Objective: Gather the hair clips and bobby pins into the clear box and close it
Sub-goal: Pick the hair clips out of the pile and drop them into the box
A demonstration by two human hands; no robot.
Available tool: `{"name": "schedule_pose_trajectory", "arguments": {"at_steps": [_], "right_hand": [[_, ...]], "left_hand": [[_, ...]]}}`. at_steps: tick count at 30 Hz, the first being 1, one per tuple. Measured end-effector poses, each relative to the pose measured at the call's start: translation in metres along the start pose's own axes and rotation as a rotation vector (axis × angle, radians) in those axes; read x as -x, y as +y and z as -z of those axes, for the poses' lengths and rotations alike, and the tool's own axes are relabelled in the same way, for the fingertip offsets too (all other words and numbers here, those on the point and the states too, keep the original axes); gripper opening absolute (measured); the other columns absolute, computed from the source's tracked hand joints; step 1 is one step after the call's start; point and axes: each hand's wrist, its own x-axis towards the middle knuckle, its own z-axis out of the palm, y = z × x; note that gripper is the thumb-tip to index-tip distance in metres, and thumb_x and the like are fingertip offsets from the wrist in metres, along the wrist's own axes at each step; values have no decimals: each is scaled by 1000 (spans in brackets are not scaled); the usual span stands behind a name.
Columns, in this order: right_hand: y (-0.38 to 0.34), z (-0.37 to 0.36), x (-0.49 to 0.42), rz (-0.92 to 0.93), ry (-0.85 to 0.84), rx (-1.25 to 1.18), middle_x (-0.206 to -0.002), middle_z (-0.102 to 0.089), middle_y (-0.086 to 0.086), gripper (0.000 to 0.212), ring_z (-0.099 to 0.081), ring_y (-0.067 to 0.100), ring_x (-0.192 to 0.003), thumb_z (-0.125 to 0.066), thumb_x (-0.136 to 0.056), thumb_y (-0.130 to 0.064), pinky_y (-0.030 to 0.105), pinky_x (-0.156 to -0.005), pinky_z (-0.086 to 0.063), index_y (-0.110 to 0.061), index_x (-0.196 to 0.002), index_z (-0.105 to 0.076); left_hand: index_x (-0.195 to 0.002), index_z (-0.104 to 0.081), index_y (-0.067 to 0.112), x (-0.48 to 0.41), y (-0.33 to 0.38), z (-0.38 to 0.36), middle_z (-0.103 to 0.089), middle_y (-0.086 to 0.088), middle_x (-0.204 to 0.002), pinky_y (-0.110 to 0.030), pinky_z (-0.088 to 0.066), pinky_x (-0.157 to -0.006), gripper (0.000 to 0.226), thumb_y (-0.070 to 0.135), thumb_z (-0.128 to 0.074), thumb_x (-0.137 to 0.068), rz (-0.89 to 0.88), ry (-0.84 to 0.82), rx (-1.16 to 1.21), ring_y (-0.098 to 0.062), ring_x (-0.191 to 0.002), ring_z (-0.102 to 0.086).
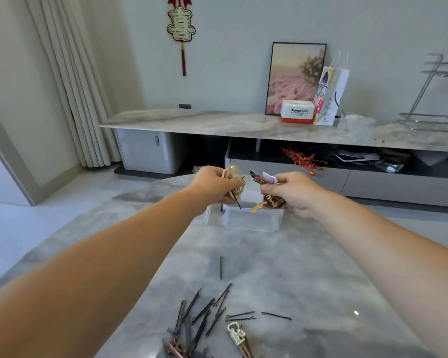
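Note:
Both my hands are stretched out above the open clear box [252, 220] at the far side of the marble table [321, 275]. My left hand [212, 184] grips tan hair clips [233, 174] and a black bobby pin that points down toward the box. My right hand [292, 192] holds brown and tan clips [269, 201] plus a purple one [270, 178]. The box's clear lid [204, 215] lies at its left side. A pile of dark bobby pins [204, 316] and a cream clip [237, 334] lie on the near part of the table, with a single pin [221, 267] further out.
Beyond the table runs a long low cabinet [217, 124] with a framed picture [294, 78], a tissue box [298, 115], a paper bag [330, 96] and a clear jar [354, 126]. A curtain [70, 81] hangs at the left. A metal rack [435, 94] stands at the far right.

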Motion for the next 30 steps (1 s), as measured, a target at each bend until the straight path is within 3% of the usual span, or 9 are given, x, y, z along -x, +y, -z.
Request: {"name": "schedule_pose_trajectory", "arguments": {"at_steps": [5,7,9,12,15,19,25,30], "right_hand": [[9,1,-60,156,153,276,-69,-66,7,12,-59,7,-48,-71,-83,-8,13,-44,-43,-9,-95,-73],[18,1,-73,205,184,412,-70,-67,1,8,-60,10,-58,-72,-81,-13,20,-54,-45,-15,-89,-74],[28,1,-79,254,173,545,-74,-69,-2,10,-62,16,-69,-75,-78,-17,30,-64,-48,-21,-87,-74],[34,-1,-77,300,119,671,-94,-73,0,25,-65,18,-84,-80,-72,-20,35,-80,-53,-20,-96,-74],[30,1,-74,254,28,685,-108,-66,-5,53,-59,6,-83,-88,-63,-28,26,-79,-46,-22,-112,-69],[27,7,-68,236,-53,689,-113,-64,-7,65,-61,8,-97,-90,-58,-34,28,-89,-48,-25,-118,-65],[33,7,-61,239,-33,478,-110,-70,5,54,-68,16,-100,-87,-66,-13,35,-95,-54,-11,-116,-66],[39,4,-32,283,92,372,-98,-73,5,26,-70,17,-90,-79,-76,-9,31,-87,-56,-17,-98,-68]], "left_hand": [[-92,-74,3,-60,-8,-15,-77,-14,-90,-25,-52,-61,27,26,-80,-80,-86,110,-198,-15,-66,-61],[-86,-73,4,-71,-18,-22,-75,-11,-80,-29,-50,-62,28,29,-79,-77,-110,107,-255,-16,-64,-57],[-79,-74,13,-76,-32,-29,-71,-2,-70,-37,-55,-75,26,37,-77,-72,-116,92,-340,-17,-64,-58],[-82,-74,22,-72,-47,-32,-75,0,-74,-50,-53,-90,32,48,-71,-64,-116,102,-440,-20,-72,-66],[-78,-67,30,-68,-53,-30,-71,8,-77,-51,-52,-92,25,48,-74,-62,-124,93,-445,-17,-78,-67],[-94,-64,34,-64,-52,-26,-75,12,-84,-51,-52,-95,40,49,-78,-60,-128,9,-426,-14,-84,-71],[-86,-67,37,-56,-56,-23,-71,21,-91,-45,-45,-104,32,56,-77,-62,-199,-5,-486,-7,-98,-67],[-105,-65,38,-27,-60,-15,-65,17,-98,-46,-48,-101,34,52,-74,-75,-257,66,-520,-20,-107,-63]]}}
